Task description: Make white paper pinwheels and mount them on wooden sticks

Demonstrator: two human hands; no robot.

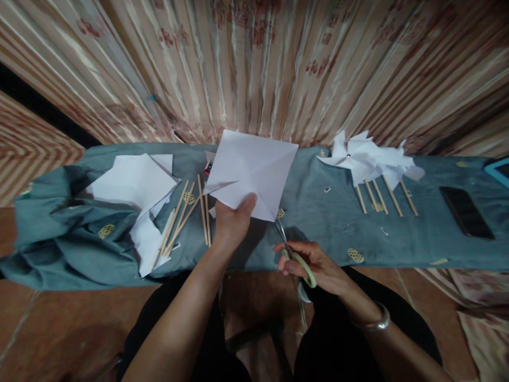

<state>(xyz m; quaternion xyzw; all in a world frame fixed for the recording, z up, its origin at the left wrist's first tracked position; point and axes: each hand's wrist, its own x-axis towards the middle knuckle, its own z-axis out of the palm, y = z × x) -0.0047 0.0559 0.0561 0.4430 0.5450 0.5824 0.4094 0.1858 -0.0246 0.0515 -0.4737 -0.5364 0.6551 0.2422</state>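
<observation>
My left hand [234,220] grips a white square sheet of paper [262,159] by its near edge, thumb on top. Creases run across the sheet, and a slit opens in from its left corner. In my right hand [314,262] is a pair of scissors [304,270] with pale green handles, fingers wrapped through the loops. The blades meet the paper's near right corner; whether they are cutting into it I cannot tell. Finished paper pinwheels [361,154] on wooden sticks lie to the right.
White paper sheets [131,180] lie in a pile on the left, beside several wooden sticks [181,217]. A small red object [207,168] sits partly behind the sheet. At right are a dark phone [467,212] and a blue-edged device [497,172]. Green cloth [330,233] covers the narrow table, with a curtain behind.
</observation>
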